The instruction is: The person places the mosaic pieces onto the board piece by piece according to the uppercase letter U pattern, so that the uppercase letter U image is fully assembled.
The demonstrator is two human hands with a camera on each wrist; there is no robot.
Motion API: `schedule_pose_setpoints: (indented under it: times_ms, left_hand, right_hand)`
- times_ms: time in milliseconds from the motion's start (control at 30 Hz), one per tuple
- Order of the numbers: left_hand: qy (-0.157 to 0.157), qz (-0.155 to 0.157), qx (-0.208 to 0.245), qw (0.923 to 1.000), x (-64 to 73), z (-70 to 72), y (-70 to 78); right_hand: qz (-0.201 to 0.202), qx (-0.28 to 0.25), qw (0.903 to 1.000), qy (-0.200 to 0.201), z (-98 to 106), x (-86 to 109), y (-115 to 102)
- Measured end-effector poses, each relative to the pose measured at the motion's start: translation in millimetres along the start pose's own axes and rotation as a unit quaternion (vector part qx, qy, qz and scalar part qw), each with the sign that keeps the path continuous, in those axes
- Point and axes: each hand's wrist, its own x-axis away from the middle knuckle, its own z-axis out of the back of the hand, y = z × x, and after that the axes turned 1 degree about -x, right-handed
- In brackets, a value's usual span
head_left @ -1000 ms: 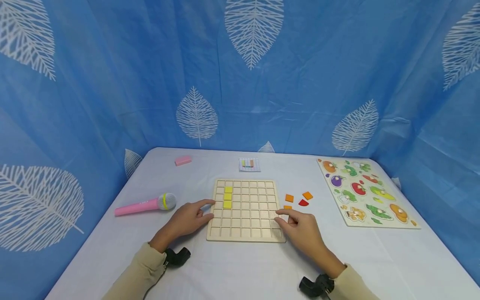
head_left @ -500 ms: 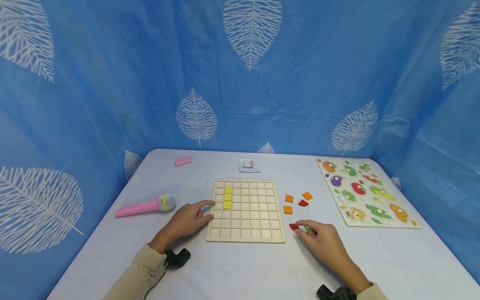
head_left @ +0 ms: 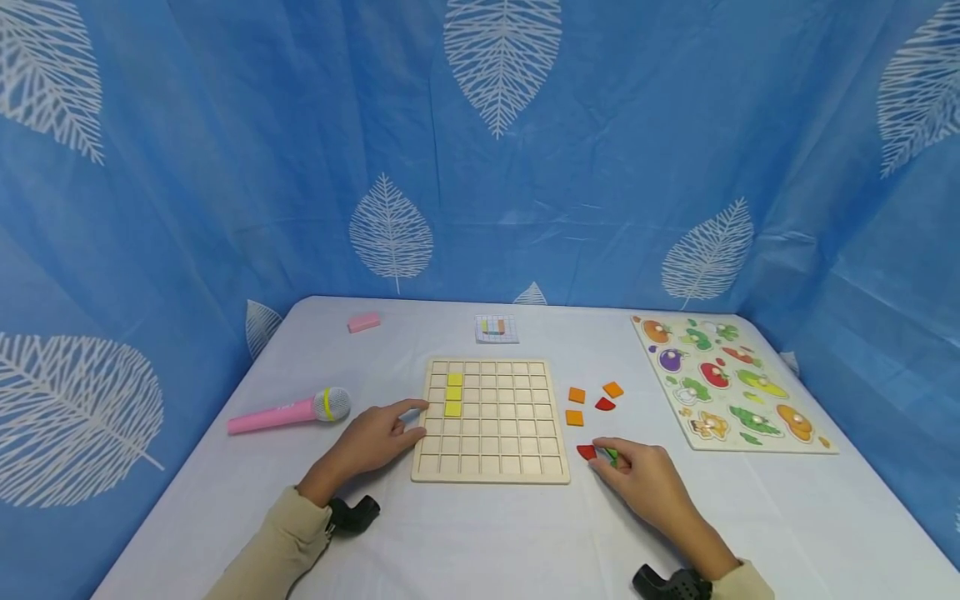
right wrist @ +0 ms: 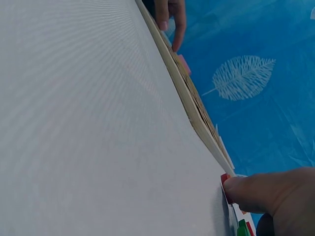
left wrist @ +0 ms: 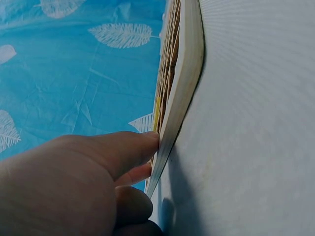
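The pale wooden board with a grid of square cells [head_left: 491, 442] lies flat in the middle of the white-covered worktop [head_left: 480, 550], and the left hand [head_left: 373, 437] rests its thumb and index finger against the left rim, slightly parted, probably to stop it sliding. Three yellow square tiles [head_left: 453, 393] sit one behind another in a single column, kept in line by the cell walls. Near the board's right front corner, the right hand [head_left: 647, 486] pinches a small red piece [head_left: 585, 452] between narrowed fingers, a grip that suits something so thin; a green piece [right wrist: 241, 229] shows beneath them. Three orange square tiles [head_left: 574, 417] and a red rounded wedge [head_left: 604, 404] lie just beyond, likely there for easy reach. The small printed grid card [head_left: 496, 329] lies behind the board, seemingly for viewing over it. The pink toy microphone [head_left: 288, 412] and the vegetable-picture puzzle board [head_left: 787, 447] lie at opposite sides, presumably out of the way.
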Motion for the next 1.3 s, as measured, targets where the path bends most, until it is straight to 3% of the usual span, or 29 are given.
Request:
schedule_pose_setpoints:
  times_ms: [533, 1300]
  left_hand:
    - [0.002, 0.011, -0.002, 0.9999, 1.2, 0.1, 1.3]
    - [0.0, 0.004, 0.009, 1.0, 0.5, 0.3, 1.0]
  right_hand:
    - [-0.03, -0.004, 0.9993, -0.023, -0.1, -1.4, -4.5]
    - [-0.032, 0.001, 0.9994, -0.013, -1.3, -0.3, -2.6]
